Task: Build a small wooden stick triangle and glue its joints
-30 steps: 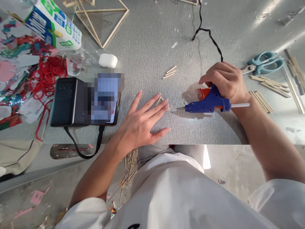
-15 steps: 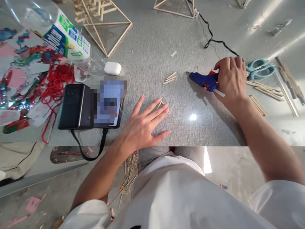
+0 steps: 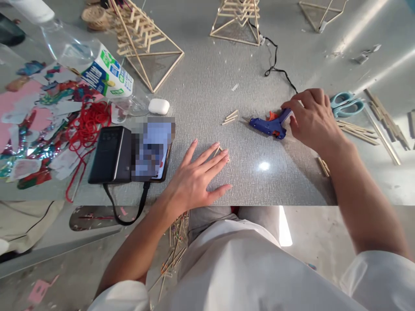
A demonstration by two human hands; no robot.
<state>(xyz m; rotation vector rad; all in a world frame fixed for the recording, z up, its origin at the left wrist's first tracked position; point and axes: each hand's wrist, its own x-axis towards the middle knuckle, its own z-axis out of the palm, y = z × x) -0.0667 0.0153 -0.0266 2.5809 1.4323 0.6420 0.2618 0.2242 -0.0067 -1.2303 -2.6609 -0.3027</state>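
Note:
My left hand lies flat on the table with its fingers spread. Its middle fingertips touch small wooden sticks, partly covered by the fingers. At the right, my right hand has its thumb and fingers around the handle end of a blue hot glue gun with an orange-red trigger. The gun's nozzle points left, towards a few short cut sticks between the two hands. Longer wooden sticks lie beyond my right hand, and a small bundle is partly hidden under the right forearm.
Light-blue scissors lie right of my right hand. A black cord runs behind. Stick pyramid frames stand at the back. Left are a plastic bottle, white case, power bank, phone and red yarn.
My right hand has brought the glue gun a little left and nearer, turning it so more of the handle shows. My left hand stays in place. The view has tilted up slightly.

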